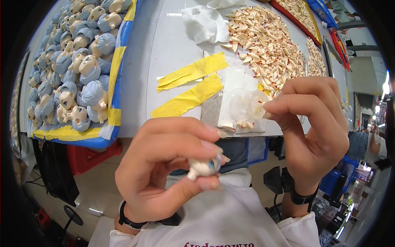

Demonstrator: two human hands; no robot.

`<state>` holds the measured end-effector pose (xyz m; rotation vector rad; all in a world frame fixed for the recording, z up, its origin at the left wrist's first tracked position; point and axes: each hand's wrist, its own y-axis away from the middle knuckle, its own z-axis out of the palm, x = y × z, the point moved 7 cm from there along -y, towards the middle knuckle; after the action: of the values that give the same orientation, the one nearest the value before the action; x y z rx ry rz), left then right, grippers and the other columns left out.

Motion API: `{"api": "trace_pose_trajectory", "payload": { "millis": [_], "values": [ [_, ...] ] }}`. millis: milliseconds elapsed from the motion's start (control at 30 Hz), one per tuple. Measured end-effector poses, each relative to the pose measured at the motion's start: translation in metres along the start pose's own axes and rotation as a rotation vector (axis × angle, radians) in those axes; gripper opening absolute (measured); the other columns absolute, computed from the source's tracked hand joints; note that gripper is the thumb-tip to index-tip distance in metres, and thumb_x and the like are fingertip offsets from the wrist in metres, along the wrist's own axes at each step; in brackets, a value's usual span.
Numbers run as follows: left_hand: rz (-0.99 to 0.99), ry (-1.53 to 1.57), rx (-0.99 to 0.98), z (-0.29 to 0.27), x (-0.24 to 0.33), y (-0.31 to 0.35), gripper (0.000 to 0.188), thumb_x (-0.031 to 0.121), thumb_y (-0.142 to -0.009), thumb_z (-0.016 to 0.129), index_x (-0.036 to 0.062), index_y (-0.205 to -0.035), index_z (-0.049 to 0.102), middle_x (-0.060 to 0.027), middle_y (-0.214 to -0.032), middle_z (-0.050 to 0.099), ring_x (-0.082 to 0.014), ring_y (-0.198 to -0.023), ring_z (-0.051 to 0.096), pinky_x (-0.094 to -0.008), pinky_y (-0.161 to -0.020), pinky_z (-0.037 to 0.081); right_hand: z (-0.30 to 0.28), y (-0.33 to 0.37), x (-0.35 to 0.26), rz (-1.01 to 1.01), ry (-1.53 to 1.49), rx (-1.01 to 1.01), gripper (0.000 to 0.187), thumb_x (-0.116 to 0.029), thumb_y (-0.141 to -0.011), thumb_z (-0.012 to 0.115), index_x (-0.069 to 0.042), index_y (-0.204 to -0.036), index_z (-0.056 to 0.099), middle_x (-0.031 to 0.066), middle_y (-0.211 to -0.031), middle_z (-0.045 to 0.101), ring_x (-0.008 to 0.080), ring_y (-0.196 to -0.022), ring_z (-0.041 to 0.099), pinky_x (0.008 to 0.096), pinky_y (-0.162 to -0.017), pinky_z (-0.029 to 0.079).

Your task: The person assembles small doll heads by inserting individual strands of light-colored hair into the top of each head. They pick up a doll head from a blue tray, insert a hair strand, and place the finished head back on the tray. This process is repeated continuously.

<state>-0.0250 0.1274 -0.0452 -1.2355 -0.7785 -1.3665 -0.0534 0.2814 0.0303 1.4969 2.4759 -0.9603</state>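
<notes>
The left hand [142, 166] is curled, its thumb below and fingers above pinching a small cream doll head with blue hair and a painted blue eye [201, 168], held in front of the counter's [140, 74] near edge. The right hand [319, 133] has thumb and forefinger drawn close together beside a small cream pointed piece with a red tip [260, 102], at the side of a clear round plastic dish [238, 105]; whether they grip the piece or the dish, I cannot tell. Each wrist wears a black band.

The dish sits over a flat white pad [232, 80], with two yellow tape strips [193, 72] to its left. Beyond lies a broad pile of red-tipped cream pieces [267, 45], next to a crumpled white cloth [203, 24]. At far right, a red-rimmed tray [302, 31] carries more such pieces. On the left, a blue tray edged with yellow tape [98, 143] is heaped with blue-haired doll heads [88, 68].
</notes>
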Motion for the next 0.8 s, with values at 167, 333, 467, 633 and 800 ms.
{"api": "trace_pose_trajectory", "payload": {
  "millis": [167, 333, 467, 633, 800],
  "values": [
    [0.019, 0.028, 0.039, 0.003, 0.002, -0.002, 0.047, 0.025, -0.068, 0.076, -0.0008, -0.097, 0.050, -0.0158, -0.091, 0.054, -0.0241, -0.073, 0.061, -0.0286, -0.060, 0.052, -0.002, 0.000, -0.002, 0.003, -0.021, 0.012, 0.021, 0.012, -0.056, 0.064, -0.001, -0.072, 0.060, 0.0071, -0.073, 0.055, 0.0174, -0.071, 0.050, 0.0256, -0.062, 0.038],
    [-0.056, 0.183, 0.130, 0.008, 0.001, 0.000, 0.051, 0.028, -0.065, 0.078, -0.0013, -0.097, 0.050, -0.0158, -0.092, 0.056, -0.0225, -0.075, 0.060, -0.0309, -0.065, 0.051, -0.004, 0.008, 0.000, 0.065, -0.392, -0.014, 0.018, 0.006, -0.065, 0.067, -0.001, -0.078, 0.058, 0.0084, -0.080, 0.052, 0.0132, -0.072, 0.048, 0.0222, -0.062, 0.038],
    [-0.054, 0.212, 0.149, 0.008, -0.003, 0.002, 0.053, 0.029, -0.064, 0.079, -0.0013, -0.095, 0.050, -0.0138, -0.091, 0.055, -0.0183, -0.074, 0.059, -0.0277, -0.066, 0.050, 0.007, 0.020, -0.012, 0.211, -0.699, -0.069, 0.015, 0.000, -0.071, 0.068, -0.004, -0.080, 0.057, 0.0083, -0.079, 0.049, 0.0108, -0.071, 0.049, 0.0182, -0.061, 0.039],
    [-0.003, 0.149, 0.100, 0.004, -0.006, 0.006, 0.052, 0.028, -0.062, 0.081, -0.0009, -0.093, 0.050, -0.0101, -0.087, 0.054, -0.0133, -0.073, 0.056, -0.0251, -0.066, 0.049, 0.015, 0.032, -0.020, 0.233, -0.703, -0.002, 0.020, 0.004, -0.066, 0.070, -0.006, -0.081, 0.061, 0.0078, -0.078, 0.049, 0.0112, -0.065, 0.049, 0.0181, -0.058, 0.040],
    [-0.006, 0.089, 0.160, -0.001, -0.006, 0.012, 0.053, 0.029, -0.061, 0.081, -0.0010, -0.093, 0.051, -0.0079, -0.085, 0.053, -0.0117, -0.072, 0.055, -0.0241, -0.066, 0.049, 0.012, 0.026, -0.026, 0.115, -0.511, 0.011, 0.027, 0.007, -0.054, 0.071, -0.008, -0.075, 0.064, 0.0039, -0.073, 0.055, 0.0135, -0.065, 0.050, 0.0221, -0.058, 0.038]
  ]
}}
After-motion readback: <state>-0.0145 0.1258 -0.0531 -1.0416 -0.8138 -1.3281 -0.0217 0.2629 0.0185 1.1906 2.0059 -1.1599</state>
